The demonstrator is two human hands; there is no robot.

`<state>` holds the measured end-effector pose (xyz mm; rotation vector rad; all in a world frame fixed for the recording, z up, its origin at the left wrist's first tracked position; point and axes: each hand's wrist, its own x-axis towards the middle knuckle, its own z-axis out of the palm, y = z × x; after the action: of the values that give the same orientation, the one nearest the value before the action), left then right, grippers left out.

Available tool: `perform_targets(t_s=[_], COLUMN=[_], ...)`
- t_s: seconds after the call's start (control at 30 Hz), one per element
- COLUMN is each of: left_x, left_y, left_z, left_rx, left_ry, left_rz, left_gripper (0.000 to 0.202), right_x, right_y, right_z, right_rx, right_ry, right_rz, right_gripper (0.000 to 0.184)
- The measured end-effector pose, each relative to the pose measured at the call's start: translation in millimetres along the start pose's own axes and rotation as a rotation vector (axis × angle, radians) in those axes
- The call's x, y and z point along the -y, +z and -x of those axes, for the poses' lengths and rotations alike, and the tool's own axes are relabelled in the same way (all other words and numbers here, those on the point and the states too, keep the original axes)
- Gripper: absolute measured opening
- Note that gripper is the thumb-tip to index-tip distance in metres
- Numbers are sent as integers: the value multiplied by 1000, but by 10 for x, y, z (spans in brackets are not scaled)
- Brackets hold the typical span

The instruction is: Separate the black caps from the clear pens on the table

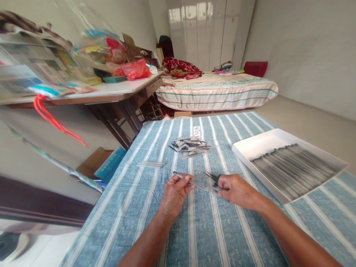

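My left hand (178,191) is closed around a slim grey pen (197,184), pinched between thumb and fingers. The pen's dark end points up and left, and its other end slants toward my right hand (236,191). That hand is closed on several small black pieces (213,177) with thin tips; they look like pen parts, but their exact kind is unclear. Beyond both hands lies a heap of small black and clear pieces (191,146). Several pale, thin tubes (151,164) rest on the cloth to the left of the heap.
At the right, a white open box (261,181) holds many dark-ended pens (294,168) in a row. A blue striped cloth (133,230) covers the table. A cluttered desk (111,97) stands at the left, and a bed (217,91) is at the back.
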<state>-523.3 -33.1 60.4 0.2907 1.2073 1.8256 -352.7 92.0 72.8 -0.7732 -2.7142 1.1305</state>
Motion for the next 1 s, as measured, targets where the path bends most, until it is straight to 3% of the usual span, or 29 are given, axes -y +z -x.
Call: perform_targets(t_s=[0.27,0.43,0.53,0.63,0.73,0.9,1.0], left_x=[-19,57,99,109,106,106,94], left_y=[41,122,153,156,153,177,187], left_z=[82,191,222,227,226,230,201], left_rx=[130,250,234,239,255,241,142], left_ry=[-111,-182,-162,-121,-102,-97,-99], left_rz=[-36,-208,-314,-361,-368,-339,-273], left_gripper=[11,15,13,10,11,11,11], right_x=[106,200,232,241,251,261,220], right_y=[77,111,135,135,112,114,135], right_z=[18,33,51,64,71,65,51], right_rx=[-4,-33,-22,72,191,267,296], right_ry=[-115,-152,-159,-100,-44,2,32], right_rz=[-218,-232,-240,-377,-524,-604,-575], right_gripper=[13,15,16,14,9,4,4])
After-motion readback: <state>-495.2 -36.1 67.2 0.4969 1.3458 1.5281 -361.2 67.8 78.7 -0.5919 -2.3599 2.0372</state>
